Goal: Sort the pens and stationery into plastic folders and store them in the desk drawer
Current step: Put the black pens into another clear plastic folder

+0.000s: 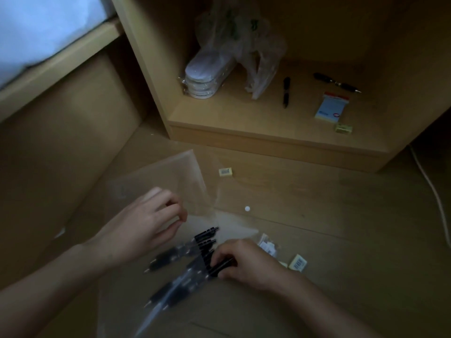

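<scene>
A clear plastic folder (156, 181) lies on the wooden floor, its flap lifted. My left hand (148, 223) pinches the flap's edge and holds it up. My right hand (241, 262) grips a black pen (223, 265) at the folder's mouth, among several black pens (180, 254) lying inside. A second clear folder with a white snap button (247, 208) lies to the right. Two more black pens (286, 91) (335, 82) and a sticky-note pad (332, 106) lie in the open wooden compartment (268, 137) ahead.
Small yellow erasers lie on the floor (225, 172) (297, 262), with another on the compartment edge (343, 128). A small clear packet (268, 247) lies by my right hand. White round pads (202, 79) and a crumpled plastic bag (249, 50) stand in the compartment. A white cable (436, 198) runs at right.
</scene>
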Demonstrator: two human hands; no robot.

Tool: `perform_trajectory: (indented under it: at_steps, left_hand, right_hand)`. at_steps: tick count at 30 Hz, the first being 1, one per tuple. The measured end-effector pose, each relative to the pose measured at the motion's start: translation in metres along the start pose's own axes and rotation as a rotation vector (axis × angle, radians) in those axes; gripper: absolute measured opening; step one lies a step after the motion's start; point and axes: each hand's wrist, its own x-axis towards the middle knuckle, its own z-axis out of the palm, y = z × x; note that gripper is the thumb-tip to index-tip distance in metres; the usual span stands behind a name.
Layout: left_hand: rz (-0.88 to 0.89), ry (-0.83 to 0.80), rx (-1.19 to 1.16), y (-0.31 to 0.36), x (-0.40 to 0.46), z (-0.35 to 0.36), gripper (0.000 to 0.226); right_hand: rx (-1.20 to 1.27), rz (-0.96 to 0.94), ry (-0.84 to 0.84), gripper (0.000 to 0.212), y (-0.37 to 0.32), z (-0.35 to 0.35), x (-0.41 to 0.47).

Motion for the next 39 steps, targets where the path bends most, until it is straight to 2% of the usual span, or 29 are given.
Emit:
perform_trajectory:
  at_steps: [6,11,18,21,23,28,31,39]
  left_hand:
    - [-0.014,-0.006,-0.011,-0.002,-0.003,-0.002,0.019]
    - [-0.002,-0.004,-0.006,-0.001,0.001,-0.001,0.021]
    - [0.013,-0.018,0.012,-0.004,0.015,0.001,0.022]
    - [0.022,-0.017,0.018,-0.010,0.024,0.001,0.019]
    - [0.019,-0.016,0.024,-0.013,0.030,0.002,0.020]
    - [-0.003,0.012,0.054,-0.016,0.044,0.000,0.022]
    - [-0.045,0.043,0.074,-0.019,0.048,0.000,0.013]
    - [-0.081,0.069,0.035,-0.030,0.069,0.009,0.018]
  right_hand:
    - [-0.054,0.005,0.033,0.038,0.005,-0.007,-0.005]
    - [-0.050,0.002,0.072,0.030,0.006,-0.013,-0.007]
    - [-0.006,0.060,0.213,0.017,0.015,-0.042,-0.012]
    - [0.000,0.114,0.272,0.027,0.017,-0.067,-0.011]
    - [-0.024,0.124,0.328,0.030,0.022,-0.084,-0.006]
    - [-0.080,0.164,0.579,0.015,0.039,-0.124,0.018]
    - [-0.120,0.198,0.703,0.018,0.048,-0.141,0.036]
    - [-0.225,0.247,0.965,0.024,0.060,-0.184,0.086]
